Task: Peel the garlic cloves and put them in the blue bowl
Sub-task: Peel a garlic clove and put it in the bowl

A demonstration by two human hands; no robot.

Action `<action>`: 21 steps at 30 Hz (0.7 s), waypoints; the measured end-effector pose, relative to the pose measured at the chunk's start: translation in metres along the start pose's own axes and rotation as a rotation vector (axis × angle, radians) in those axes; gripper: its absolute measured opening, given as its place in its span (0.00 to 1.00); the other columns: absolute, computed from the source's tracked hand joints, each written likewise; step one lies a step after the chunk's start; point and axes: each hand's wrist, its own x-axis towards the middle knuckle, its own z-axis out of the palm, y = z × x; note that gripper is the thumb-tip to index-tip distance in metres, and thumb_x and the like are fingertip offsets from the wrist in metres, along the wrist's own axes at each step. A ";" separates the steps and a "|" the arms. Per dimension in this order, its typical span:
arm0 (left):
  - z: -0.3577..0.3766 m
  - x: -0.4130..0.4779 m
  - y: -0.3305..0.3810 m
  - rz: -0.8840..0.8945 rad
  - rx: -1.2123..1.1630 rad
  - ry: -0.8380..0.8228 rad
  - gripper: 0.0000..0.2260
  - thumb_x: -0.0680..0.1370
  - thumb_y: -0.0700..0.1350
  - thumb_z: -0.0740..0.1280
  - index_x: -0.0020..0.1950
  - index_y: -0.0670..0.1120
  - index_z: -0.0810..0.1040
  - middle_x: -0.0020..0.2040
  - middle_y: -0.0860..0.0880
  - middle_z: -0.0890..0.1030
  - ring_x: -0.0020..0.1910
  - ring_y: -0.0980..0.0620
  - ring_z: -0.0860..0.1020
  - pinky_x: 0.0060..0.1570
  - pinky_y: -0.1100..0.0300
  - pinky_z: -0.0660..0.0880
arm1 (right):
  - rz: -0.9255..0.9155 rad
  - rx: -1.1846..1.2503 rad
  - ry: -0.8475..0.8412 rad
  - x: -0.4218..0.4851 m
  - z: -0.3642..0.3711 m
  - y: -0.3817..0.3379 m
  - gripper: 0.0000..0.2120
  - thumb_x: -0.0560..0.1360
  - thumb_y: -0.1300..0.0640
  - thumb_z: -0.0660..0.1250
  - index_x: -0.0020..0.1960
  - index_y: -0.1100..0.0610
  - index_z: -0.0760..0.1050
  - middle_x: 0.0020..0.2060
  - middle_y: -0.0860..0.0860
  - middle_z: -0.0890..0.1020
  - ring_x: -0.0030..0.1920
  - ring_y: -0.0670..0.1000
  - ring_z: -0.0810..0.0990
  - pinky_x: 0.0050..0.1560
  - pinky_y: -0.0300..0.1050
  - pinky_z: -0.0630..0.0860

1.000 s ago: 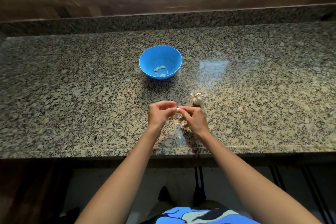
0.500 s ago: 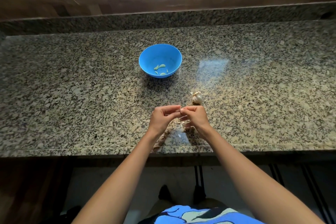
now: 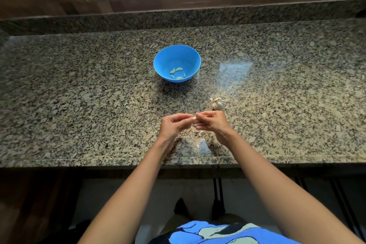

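Together, both hands (image 3: 174,125) (image 3: 213,123) pinch a small pale clove (image 3: 193,118) over speckled granite (image 3: 79,105).

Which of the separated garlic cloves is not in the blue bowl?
The clove pinched between the left hand and the right hand, above the counter. The other cloves lie inside the blue bowl.

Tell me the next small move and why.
Probably pull any remaining skin off the clove before it goes to the bowl. The left hand and right hand both pinch the clove at their fingertips, above loose skins on the counter. The bowl, holding peeled cloves, stands farther back. Whether the clove is bare yet is too small to tell.
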 end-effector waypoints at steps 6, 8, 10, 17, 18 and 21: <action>-0.009 0.001 0.007 -0.153 -0.324 0.147 0.06 0.70 0.31 0.68 0.45 0.37 0.80 0.39 0.43 0.83 0.38 0.50 0.81 0.42 0.62 0.80 | -0.125 -0.310 0.263 0.008 0.000 0.007 0.07 0.75 0.60 0.65 0.43 0.64 0.77 0.32 0.54 0.80 0.27 0.49 0.78 0.30 0.39 0.78; -0.025 0.007 0.004 -0.042 -0.039 0.341 0.07 0.70 0.34 0.70 0.46 0.41 0.81 0.41 0.44 0.84 0.40 0.50 0.81 0.41 0.63 0.79 | -0.167 -0.465 0.370 0.008 -0.005 0.011 0.05 0.71 0.58 0.70 0.41 0.61 0.79 0.32 0.53 0.82 0.29 0.50 0.80 0.33 0.43 0.79; -0.041 0.013 0.001 0.122 0.420 0.474 0.08 0.72 0.37 0.70 0.50 0.42 0.81 0.46 0.46 0.83 0.42 0.53 0.80 0.38 0.69 0.76 | -0.188 -0.537 0.402 0.007 -0.007 0.013 0.06 0.69 0.56 0.71 0.39 0.59 0.80 0.32 0.52 0.82 0.30 0.50 0.81 0.33 0.42 0.79; -0.016 0.017 -0.004 0.541 0.939 0.414 0.12 0.77 0.34 0.62 0.59 0.42 0.78 0.59 0.44 0.78 0.58 0.49 0.76 0.55 0.65 0.72 | -0.307 -0.842 0.342 0.001 -0.005 0.020 0.15 0.76 0.69 0.60 0.60 0.60 0.75 0.53 0.57 0.81 0.42 0.50 0.79 0.42 0.35 0.77; -0.006 0.019 -0.005 0.555 0.959 0.306 0.14 0.78 0.33 0.60 0.61 0.43 0.77 0.63 0.45 0.76 0.62 0.49 0.74 0.60 0.61 0.72 | -0.337 -0.866 0.317 -0.001 -0.005 0.020 0.17 0.76 0.69 0.59 0.62 0.58 0.74 0.56 0.56 0.79 0.44 0.50 0.79 0.45 0.38 0.78; 0.017 0.023 -0.009 0.307 1.079 -0.018 0.19 0.82 0.42 0.54 0.73 0.51 0.63 0.75 0.48 0.60 0.74 0.50 0.58 0.71 0.48 0.59 | -0.356 -0.885 0.237 -0.003 -0.003 0.022 0.19 0.78 0.67 0.57 0.67 0.56 0.69 0.59 0.57 0.77 0.45 0.47 0.79 0.49 0.38 0.77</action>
